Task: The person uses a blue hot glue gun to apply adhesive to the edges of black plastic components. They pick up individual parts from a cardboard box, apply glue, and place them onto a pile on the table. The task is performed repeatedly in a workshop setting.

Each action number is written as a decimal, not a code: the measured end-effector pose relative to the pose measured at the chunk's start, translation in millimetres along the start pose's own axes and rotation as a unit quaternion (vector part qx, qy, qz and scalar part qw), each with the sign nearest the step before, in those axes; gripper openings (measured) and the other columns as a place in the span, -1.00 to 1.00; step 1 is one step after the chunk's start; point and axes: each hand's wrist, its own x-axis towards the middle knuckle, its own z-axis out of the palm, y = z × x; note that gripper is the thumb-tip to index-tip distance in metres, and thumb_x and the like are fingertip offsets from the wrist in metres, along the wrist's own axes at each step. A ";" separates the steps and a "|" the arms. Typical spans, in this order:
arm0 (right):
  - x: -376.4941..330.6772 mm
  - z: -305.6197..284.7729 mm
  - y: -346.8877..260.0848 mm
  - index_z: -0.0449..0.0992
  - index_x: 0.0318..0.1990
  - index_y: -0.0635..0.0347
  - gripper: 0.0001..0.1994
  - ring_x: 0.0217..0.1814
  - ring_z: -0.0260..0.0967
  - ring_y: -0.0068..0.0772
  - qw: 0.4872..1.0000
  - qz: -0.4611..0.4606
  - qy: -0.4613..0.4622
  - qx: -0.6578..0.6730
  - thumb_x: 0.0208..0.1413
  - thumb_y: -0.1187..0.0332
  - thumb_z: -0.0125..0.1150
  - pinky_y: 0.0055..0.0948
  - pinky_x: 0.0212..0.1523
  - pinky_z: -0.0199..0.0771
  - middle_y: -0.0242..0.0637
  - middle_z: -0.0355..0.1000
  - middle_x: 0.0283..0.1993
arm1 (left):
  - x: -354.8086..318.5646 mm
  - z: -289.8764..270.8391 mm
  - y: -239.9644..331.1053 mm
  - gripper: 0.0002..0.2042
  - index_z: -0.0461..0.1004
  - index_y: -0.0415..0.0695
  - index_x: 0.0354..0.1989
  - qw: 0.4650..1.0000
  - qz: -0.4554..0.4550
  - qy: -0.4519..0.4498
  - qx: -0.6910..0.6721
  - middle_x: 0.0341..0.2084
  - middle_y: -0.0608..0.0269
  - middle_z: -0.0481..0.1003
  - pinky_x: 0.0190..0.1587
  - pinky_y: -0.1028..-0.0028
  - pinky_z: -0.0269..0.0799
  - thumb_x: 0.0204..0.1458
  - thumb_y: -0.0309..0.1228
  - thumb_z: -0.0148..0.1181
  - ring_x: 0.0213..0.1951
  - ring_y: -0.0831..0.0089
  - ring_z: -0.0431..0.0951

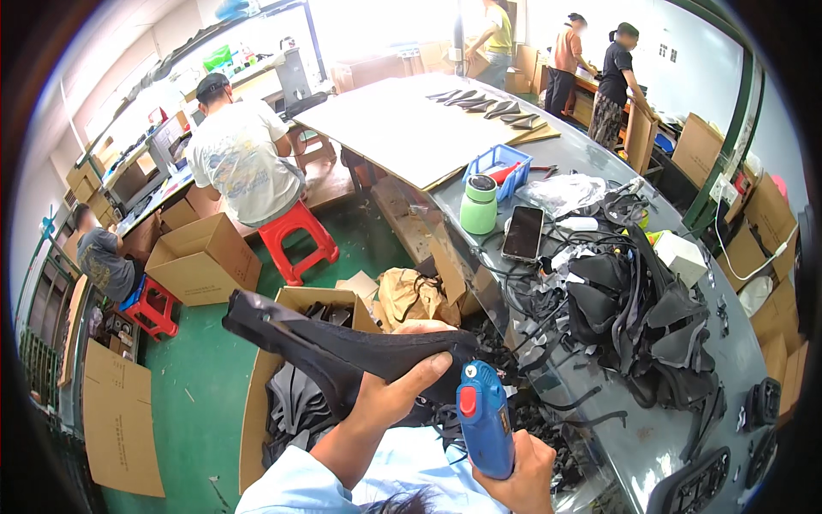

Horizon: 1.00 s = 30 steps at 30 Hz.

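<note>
In left hand (396, 392): one black piece (330, 344); right hand (531, 473): one blue tool (486, 421).

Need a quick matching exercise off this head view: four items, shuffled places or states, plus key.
Column 1
1. blue tool
2. long black piece
3. green bottle
4. phone

Column 2
A. upright beside the blue basket
B. held in the left hand
C. dark screen facing up
D. held in the right hand

Pairs: 1-D; 2-B; 3-A; 4-C

Bright glare (377, 32) burns out the top centre.
</note>
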 end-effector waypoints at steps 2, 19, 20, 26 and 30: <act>0.1 -0.2 1.4 0.26 -0.50 0.18 -0.67 -0.58 0.23 0.00 0.999 -0.020 0.011 -0.034 -0.40 0.35 0.33 -0.15 -0.56 0.21 -0.13 0.21 -0.65 | 1.8 -1.1 6.1 -0.76 0.40 -0.29 -0.15 0.999 -0.008 -0.011 0.047 -0.30 0.29 0.46 -0.15 0.55 0.31 -0.01 -0.51 0.14 -0.23 0.60 0.40; 3.1 -3.9 3.5 0.26 -0.48 0.22 -0.63 -0.58 0.24 0.00 0.998 -0.047 -0.027 -0.012 -0.41 0.34 0.37 -0.18 -0.55 0.23 -0.12 0.22 -0.64 | 25.6 -31.6 2.9 -0.63 0.40 -0.29 -0.13 0.843 0.174 -0.236 0.451 -0.26 0.15 0.53 -0.14 0.38 0.40 -0.22 -0.58 0.17 -0.22 0.21 0.54; 3.8 -5.3 0.4 0.26 -0.47 0.22 -0.63 -0.57 0.25 0.01 0.999 -0.037 -0.030 0.009 -0.41 0.35 0.37 -0.18 -0.55 0.25 -0.11 0.23 -0.64 | 25.1 -29.3 -0.2 -0.63 0.40 -0.29 -0.14 0.850 0.166 -0.236 0.440 -0.26 0.14 0.53 -0.13 0.37 0.40 -0.22 -0.56 0.19 -0.21 0.22 0.54; 9.6 -9.2 -12.0 0.26 -0.47 0.22 -0.63 -0.53 0.30 0.06 0.994 -0.003 -0.049 0.096 -0.44 0.40 0.36 -0.18 -0.52 0.29 -0.07 0.26 -0.61 | 21.0 -19.3 -33.6 -0.73 0.46 -0.22 -0.24 0.885 0.133 -0.204 0.396 -0.28 0.13 0.50 -0.14 0.36 0.38 -0.20 -0.50 0.22 -0.22 0.20 0.50; 11.0 -9.6 -15.3 0.26 -0.47 0.22 -0.64 -0.53 0.30 0.07 0.990 -0.002 -0.049 0.129 -0.44 0.41 0.35 -0.18 -0.52 0.28 -0.07 0.27 -0.60 | 15.2 -20.7 -44.2 -0.77 0.46 -0.22 -0.28 0.866 0.166 -0.211 0.422 -0.31 0.09 0.45 -0.19 0.36 0.39 -0.15 -0.47 0.22 -0.27 0.20 0.50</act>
